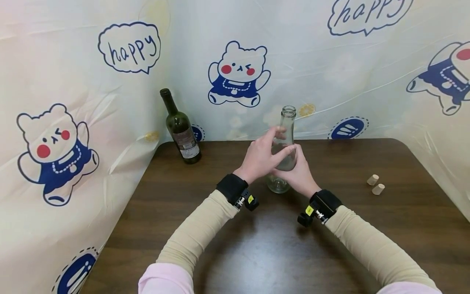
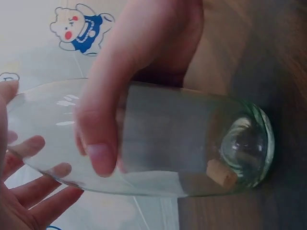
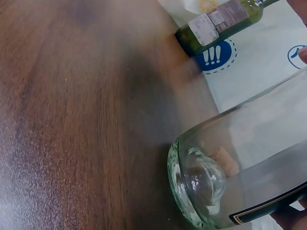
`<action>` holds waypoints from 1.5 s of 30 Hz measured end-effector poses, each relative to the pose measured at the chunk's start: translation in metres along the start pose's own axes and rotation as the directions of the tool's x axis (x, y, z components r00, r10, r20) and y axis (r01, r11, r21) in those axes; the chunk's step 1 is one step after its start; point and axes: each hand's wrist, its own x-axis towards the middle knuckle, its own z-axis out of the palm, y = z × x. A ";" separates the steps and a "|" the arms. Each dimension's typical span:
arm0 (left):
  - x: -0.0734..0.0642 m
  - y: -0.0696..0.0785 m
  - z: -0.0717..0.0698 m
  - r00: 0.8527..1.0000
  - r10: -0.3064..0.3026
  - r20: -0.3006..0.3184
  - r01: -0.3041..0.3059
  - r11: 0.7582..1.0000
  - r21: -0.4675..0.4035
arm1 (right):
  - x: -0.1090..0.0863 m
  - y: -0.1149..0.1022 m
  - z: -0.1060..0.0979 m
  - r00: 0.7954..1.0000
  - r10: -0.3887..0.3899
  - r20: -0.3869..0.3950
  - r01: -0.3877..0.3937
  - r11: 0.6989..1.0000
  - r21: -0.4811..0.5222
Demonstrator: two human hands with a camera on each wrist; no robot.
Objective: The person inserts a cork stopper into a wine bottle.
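A clear glass bottle [image 1: 288, 122] stands between both hands, its mouth bare and its base at the tabletop. Inside it, down by the domed base, lies a cork [image 2: 221, 174]. My right hand [image 1: 300, 173] grips the bottle's body, the thumb laid across the glass in the left wrist view. Higher up, my left hand [image 1: 260, 156] holds the bottle around its shoulder, with fingertips [image 2: 36, 142] showing past and through the glass. In the right wrist view, a dark, gold-lined label edge shows on the bottle.
On the brown table [image 1: 227, 245], a green wine bottle [image 1: 183, 136] with a label stands at the back left. Two corks, one cork [image 1: 373, 180] just behind the other cork [image 1: 378, 189], are at the right. A printed curtain [image 1: 176, 49] hangs behind the table.
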 end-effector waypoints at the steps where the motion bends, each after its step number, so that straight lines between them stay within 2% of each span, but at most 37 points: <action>1: 0.000 0.000 0.003 1.000 -0.013 0.017 0.013 1.000 0.005 | 0.000 0.004 0.000 1.000 0.003 -0.002 -0.003 1.000 0.004; 6: -0.002 -0.009 0.015 0.990 -0.110 0.091 0.111 0.994 -0.013 | 0.006 0.025 -0.002 0.999 0.033 -0.018 -0.034 0.999 -0.021; 9: -0.004 -0.017 0.019 0.985 -0.151 0.083 0.156 0.986 -0.062 | 0.009 0.029 -0.001 0.999 0.042 -0.011 -0.043 0.997 -0.062; 15: -0.007 -0.023 0.026 0.991 -0.121 0.054 0.124 0.990 -0.061 | 0.004 0.030 -0.006 0.997 0.054 0.049 -0.047 0.990 -0.135; 19: -0.008 -0.024 0.028 0.993 -0.113 0.036 0.114 0.993 -0.031 | -0.004 0.037 -0.015 0.983 0.070 0.167 -0.028 0.970 -0.243; 23: -0.010 -0.025 0.029 0.990 -0.135 0.026 0.136 0.990 -0.023 | -0.011 0.049 -0.035 0.965 0.091 0.247 0.021 0.910 -0.415; 26: -0.010 -0.024 0.030 0.988 -0.150 0.035 0.151 0.988 -0.033 | -0.015 0.053 -0.060 0.966 0.097 0.240 0.046 0.847 -0.529; 30: -0.009 -0.022 0.031 0.988 -0.152 0.038 0.154 0.987 -0.052 | -0.020 0.049 -0.101 0.978 0.123 0.167 0.013 0.767 -0.641; 35: -0.008 -0.021 0.034 0.990 -0.139 0.030 0.141 0.989 -0.047 | -0.033 0.044 -0.157 0.981 0.194 0.005 -0.128 0.670 -0.731; 38: -0.008 -0.021 0.035 0.991 -0.134 0.028 0.135 0.990 -0.037 | -0.045 0.047 -0.187 0.961 0.255 -0.104 -0.246 0.628 -0.738; 40: -0.008 -0.021 0.035 0.991 -0.134 0.025 0.135 0.990 -0.035 | -0.055 0.049 -0.203 0.940 0.302 -0.161 -0.320 0.606 -0.729; 45: -0.007 -0.022 0.033 0.989 -0.143 0.025 0.144 0.989 -0.044 | -0.078 0.058 -0.228 0.882 0.409 -0.235 -0.446 0.561 -0.698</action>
